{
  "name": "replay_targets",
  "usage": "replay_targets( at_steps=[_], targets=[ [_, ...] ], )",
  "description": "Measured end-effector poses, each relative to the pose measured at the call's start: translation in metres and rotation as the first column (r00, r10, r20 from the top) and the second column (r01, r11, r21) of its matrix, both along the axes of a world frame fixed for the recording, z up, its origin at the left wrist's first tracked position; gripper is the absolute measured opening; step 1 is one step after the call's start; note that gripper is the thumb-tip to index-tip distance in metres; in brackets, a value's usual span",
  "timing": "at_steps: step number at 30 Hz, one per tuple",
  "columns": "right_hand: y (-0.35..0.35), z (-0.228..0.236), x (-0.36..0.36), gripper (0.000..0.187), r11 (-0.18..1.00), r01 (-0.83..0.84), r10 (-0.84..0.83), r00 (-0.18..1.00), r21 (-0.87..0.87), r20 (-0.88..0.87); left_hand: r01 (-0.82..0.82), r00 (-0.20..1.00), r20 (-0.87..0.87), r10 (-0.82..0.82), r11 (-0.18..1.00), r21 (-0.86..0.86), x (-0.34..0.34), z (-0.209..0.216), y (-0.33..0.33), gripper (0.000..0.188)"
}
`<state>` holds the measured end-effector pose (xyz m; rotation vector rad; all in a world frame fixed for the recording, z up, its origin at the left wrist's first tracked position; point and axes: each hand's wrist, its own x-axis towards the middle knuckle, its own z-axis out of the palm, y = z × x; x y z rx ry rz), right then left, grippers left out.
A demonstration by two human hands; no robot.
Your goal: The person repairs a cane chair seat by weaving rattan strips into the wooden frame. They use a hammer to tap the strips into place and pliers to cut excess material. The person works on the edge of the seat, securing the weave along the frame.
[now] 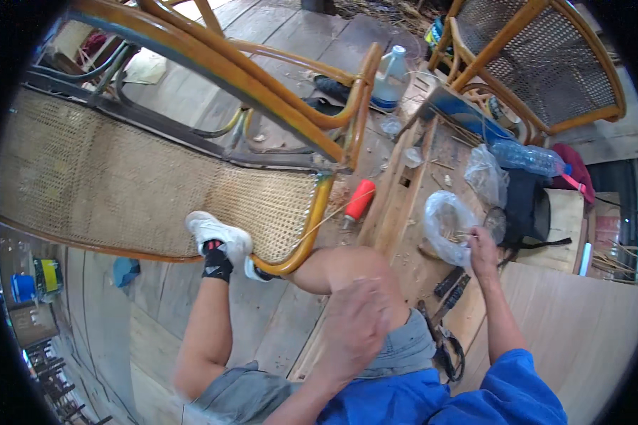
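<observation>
My right hand (483,251) is at the edge of a clear plastic bag (441,216) that has small pale pieces inside. Its fingers are pinched together, and what they hold is too small to make out. My left hand (358,322) hovers above my thigh, smeared by motion, so its fingers do not show clearly. In front of me lies a rattan bench (262,205) with a woven cane seat, its curved end against my knee. A thin cane strand (326,218) trails from the seat's edge toward a red-handled tool (361,200) with a metal tip.
Dark-handled tools (450,297) lie beside my right thigh. A plastic jug (390,81), a water bottle (528,157), a black bag (528,205) and a cane-backed chair (546,67) stand beyond. A wooden board (574,312) is at right. My white shoe (220,237) rests against the seat.
</observation>
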<state>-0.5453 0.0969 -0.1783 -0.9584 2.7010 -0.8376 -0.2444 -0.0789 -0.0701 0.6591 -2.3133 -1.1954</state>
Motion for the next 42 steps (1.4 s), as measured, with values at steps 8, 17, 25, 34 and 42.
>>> replay_targets(
  at_steps=[8, 17, 25, 34, 42],
  targets=[
    [-0.038, 0.089, 0.037, 0.008, 0.896, 0.373, -0.141, 0.752, -0.239, 0.644, 0.089, 0.981, -0.191, 0.026, 0.818, 0.568, -0.068, -0.015, 0.016, 0.035],
    [-0.118, 0.120, 0.135, 0.010, 0.954, 0.193, 0.091, 0.537, -0.228, 0.838, 0.509, 0.779, -0.304, 0.549, -0.268, 0.818, -0.073, -0.041, -0.018, 0.060],
    [-0.147, 0.120, 0.153, 0.012, 0.966, 0.210, 0.045, 0.435, -0.151, 0.899, 0.455, 0.727, -0.208, 0.654, -0.233, 0.859, -0.049, -0.048, -0.026, 0.021],
    [-0.169, 0.115, 0.177, 0.013, 0.968, 0.162, 0.086, 0.496, -0.190, 0.864, 0.508, 0.609, -0.083, 0.789, -0.308, 0.805, -0.035, -0.062, -0.042, 0.016],
    [-0.173, 0.105, 0.179, 0.016, 0.962, 0.188, 0.052, 0.588, -0.198, 0.807, 0.499, 0.687, -0.192, 0.701, -0.264, 0.825, -0.016, -0.074, -0.043, 0.022]
  ],
)
